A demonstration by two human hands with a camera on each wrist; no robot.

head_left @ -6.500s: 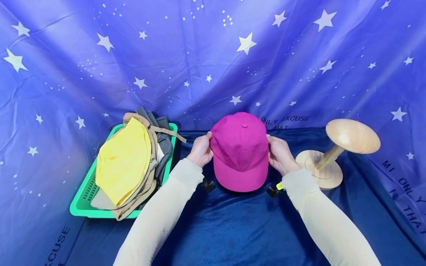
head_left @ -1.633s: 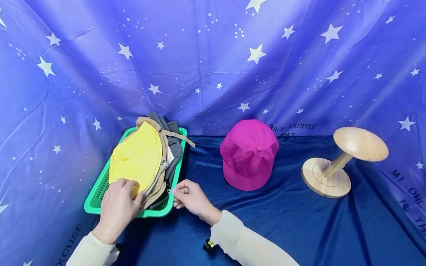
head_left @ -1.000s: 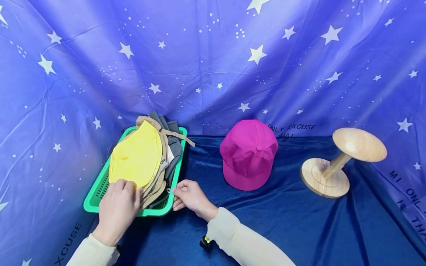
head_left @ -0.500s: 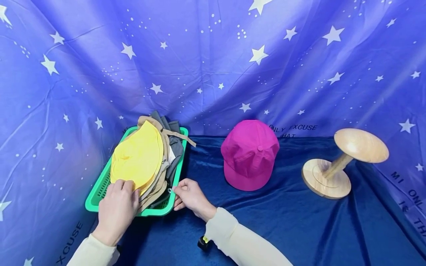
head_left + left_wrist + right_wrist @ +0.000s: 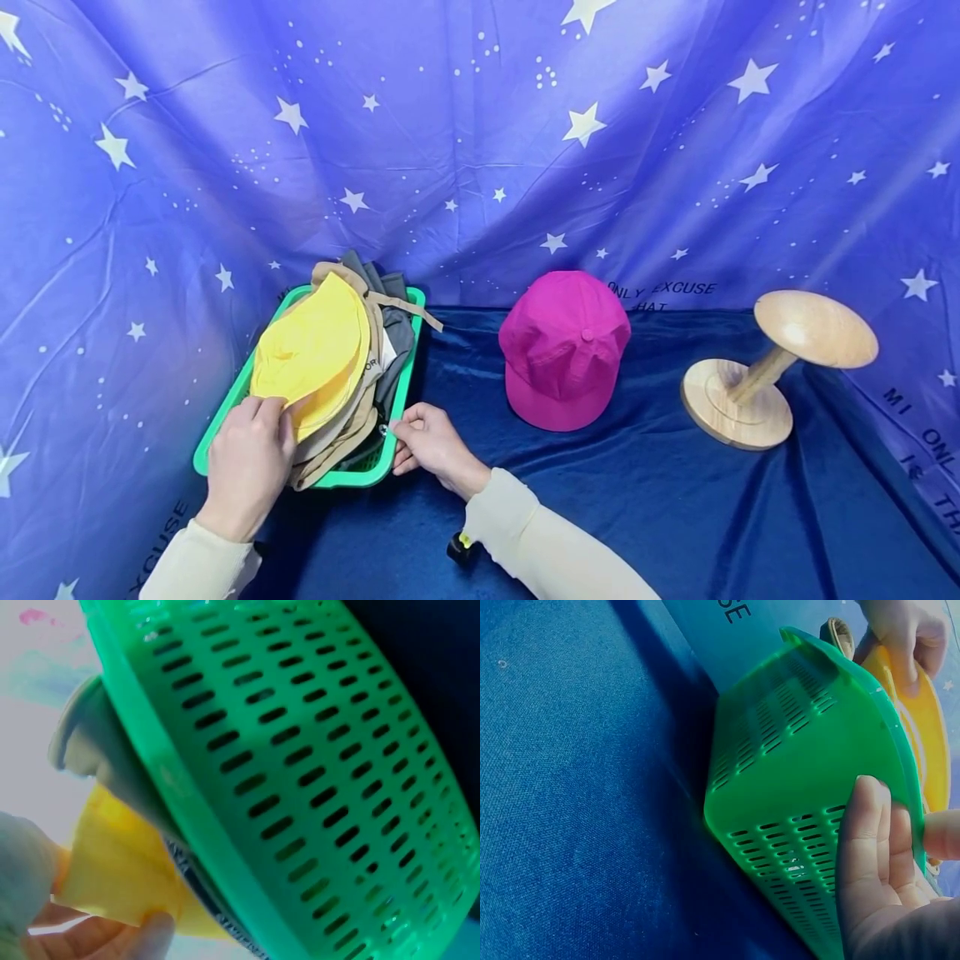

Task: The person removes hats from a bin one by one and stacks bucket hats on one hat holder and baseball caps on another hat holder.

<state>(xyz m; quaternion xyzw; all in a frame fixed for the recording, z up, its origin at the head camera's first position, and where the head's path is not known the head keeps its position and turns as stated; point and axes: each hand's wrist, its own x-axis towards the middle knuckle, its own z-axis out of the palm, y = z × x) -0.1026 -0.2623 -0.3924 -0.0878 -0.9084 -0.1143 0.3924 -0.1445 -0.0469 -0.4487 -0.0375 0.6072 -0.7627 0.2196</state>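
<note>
A yellow cloth hat (image 5: 311, 342) lies folded on top of a pile of hats in a green plastic basket (image 5: 410, 375). My left hand (image 5: 249, 467) pinches its near edge, which is raised off the grey and tan hats (image 5: 341, 446) below. In the left wrist view, thumb and fingers hold the yellow fabric (image 5: 120, 855) beyond the basket rim. My right hand (image 5: 435, 446) grips the basket's right rim near the front corner. The right wrist view shows the thumb over the rim and the other fingers against the outer wall (image 5: 817, 750).
A magenta cap (image 5: 562, 350) rests on the dark blue cloth (image 5: 600, 508), right of the basket. Farther right stands a wooden hat stand (image 5: 813, 329) with a round base. Dark grey hats and a tan strap (image 5: 408, 310) stick out at the back. A starry curtain (image 5: 465, 125) hangs behind.
Both hands were on the magenta cap, which now stands on the cloth, and have gone to the basket. Lately the left hand has drawn up the yellow hat's near edge; the right has stayed.
</note>
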